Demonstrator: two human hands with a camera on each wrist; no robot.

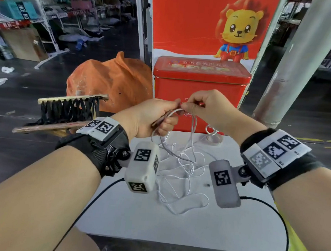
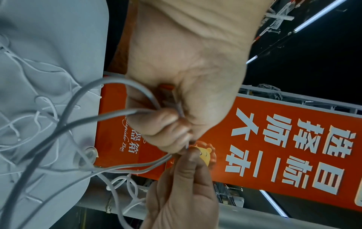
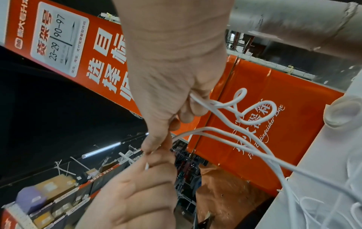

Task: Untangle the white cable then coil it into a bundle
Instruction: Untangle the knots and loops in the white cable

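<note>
The white cable (image 1: pixel 180 170) lies in a loose tangle on the white table (image 1: pixel 171 230), and several strands rise from it to both hands. My left hand (image 1: pixel 168 118) is held above the table's far edge, fingers curled round a few gathered loops of cable (image 2: pixel 78 120). My right hand (image 1: pixel 188 107) meets it fingertip to fingertip and pinches a strand between thumb and forefinger. In the right wrist view the cable (image 3: pixel 245 134) leaves my right hand (image 3: pixel 166 136) in loops and runs down to the table. The cable's ends are hidden.
A red tin box (image 1: pixel 200 88) stands just behind the table, with an orange sack (image 1: pixel 112 80) and a wooden rack with black lacing (image 1: pixel 70 109) to its left. A clear suction cup (image 1: pixel 211 137) sits at the table's far edge. A grey pillar (image 1: pixel 297 67) rises at right.
</note>
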